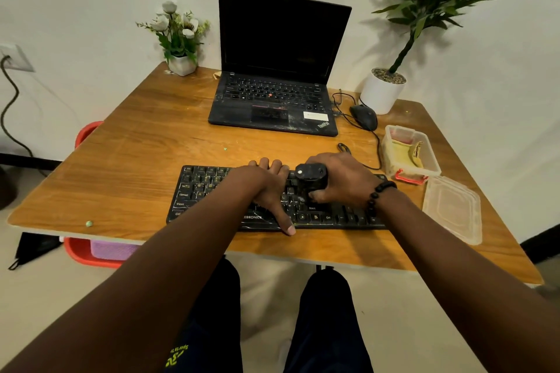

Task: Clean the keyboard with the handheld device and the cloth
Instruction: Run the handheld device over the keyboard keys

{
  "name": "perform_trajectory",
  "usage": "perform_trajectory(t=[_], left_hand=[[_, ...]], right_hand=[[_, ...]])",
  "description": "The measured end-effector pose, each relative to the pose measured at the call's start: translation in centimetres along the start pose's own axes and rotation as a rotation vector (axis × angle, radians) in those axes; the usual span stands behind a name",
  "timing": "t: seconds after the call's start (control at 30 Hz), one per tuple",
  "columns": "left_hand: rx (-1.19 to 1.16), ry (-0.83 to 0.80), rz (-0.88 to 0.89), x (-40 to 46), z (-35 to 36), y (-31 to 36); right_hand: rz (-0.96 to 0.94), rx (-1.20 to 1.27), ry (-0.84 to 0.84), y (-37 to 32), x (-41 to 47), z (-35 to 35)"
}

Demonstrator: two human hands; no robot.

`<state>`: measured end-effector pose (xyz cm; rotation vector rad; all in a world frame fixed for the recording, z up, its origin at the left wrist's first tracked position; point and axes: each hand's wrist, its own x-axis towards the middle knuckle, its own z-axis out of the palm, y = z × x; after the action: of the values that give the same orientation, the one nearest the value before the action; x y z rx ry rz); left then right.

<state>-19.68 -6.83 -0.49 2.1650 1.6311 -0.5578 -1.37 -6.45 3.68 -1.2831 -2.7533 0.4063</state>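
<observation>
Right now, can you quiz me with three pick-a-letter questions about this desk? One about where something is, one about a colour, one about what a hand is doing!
1. Where is the mouse?
A. right of the laptop
B. on the keyboard
C. under the table

2. What colour are the clips on the open box?
A. blue
B. red
C. green

3. What is the right hand doing?
A. lying flat
B. holding a cloth
C. gripping the black handheld device

Answers: 1 A, it sits beside the laptop's right edge. 2 B, the clips look red. 3 C, its fingers curl round the device over the keys.
</observation>
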Motion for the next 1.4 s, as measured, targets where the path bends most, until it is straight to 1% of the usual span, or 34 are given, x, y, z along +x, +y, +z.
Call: perform_trajectory(t=[0.07,0.1,0.17,0.23,0.33,0.5,0.57,0.7,0.8,0.93,1.03,1.07,1.17,1.2,1.3,1.33,1.4], left_hand=[[-0.002,0.002,-0.002,-0.1,0.0,0.1],[-0.001,0.001,-0.003,-0.1,0.0,0.1],[-0.007,-0.001,-0.003,0.0,0.0,0.0],[-0.019,-0.011,-0.006,0.0,0.0,-0.1],[0.002,-0.026,-0.004,-0.2,-0.2,0.1],[-0.009,-0.026,-0.016,-0.3,-0.1,0.1],[0.006,-0.029,-0.009,-0.3,-0.1,0.2],[-0.006,-0.024,-0.011,-0.3,-0.1,0.1],[0.009,-0.015,0.0,-0.3,-0.1,0.1],[0.004,-0.014,-0.008,-0.4,-0.1,0.2],[0.003,-0.004,-0.001,-0.2,-0.2,0.1],[0.004,-0.006,-0.002,-0.2,-0.1,0.1],[0.014,-0.007,-0.005,-0.3,-0.1,0.1],[0.007,-0.008,-0.008,-0.2,-0.1,0.1],[-0.002,-0.015,-0.012,-0.2,-0.3,0.2],[0.0,-0.015,-0.011,-0.2,-0.3,0.2],[0.006,-0.016,-0.012,-0.4,-0.4,0.3]], right_hand=[[0.019,-0.054,0.035,0.3,0.6,-0.4],[0.024,-0.033,0.036,0.3,0.6,-0.6],[0.01,0.036,-0.029,0.1,0.3,-0.7],[-0.024,0.032,-0.086,-0.5,0.0,-0.6],[-0.043,-0.059,-0.028,-0.8,0.4,-0.4],[-0.057,-0.06,-0.009,-1.2,0.7,-0.2],[-0.042,-0.076,0.016,-1.2,0.8,-0.2],[-0.01,-0.042,0.007,-1.0,1.0,0.0],[0.026,-0.069,0.044,-0.9,1.6,0.1],[0.044,-0.018,-0.073,-0.6,1.8,-0.6],[0.058,-0.039,0.033,0.0,1.7,-0.6],[0.065,-0.021,0.029,0.1,1.7,-0.5],[0.046,0.05,-0.09,0.4,1.1,-0.8],[0.051,0.062,-0.084,0.6,1.0,-1.0],[0.096,0.121,0.052,1.1,0.7,-0.9],[0.102,0.14,0.059,1.1,0.7,-0.6],[0.112,0.178,-0.019,1.0,0.6,-0.3]])
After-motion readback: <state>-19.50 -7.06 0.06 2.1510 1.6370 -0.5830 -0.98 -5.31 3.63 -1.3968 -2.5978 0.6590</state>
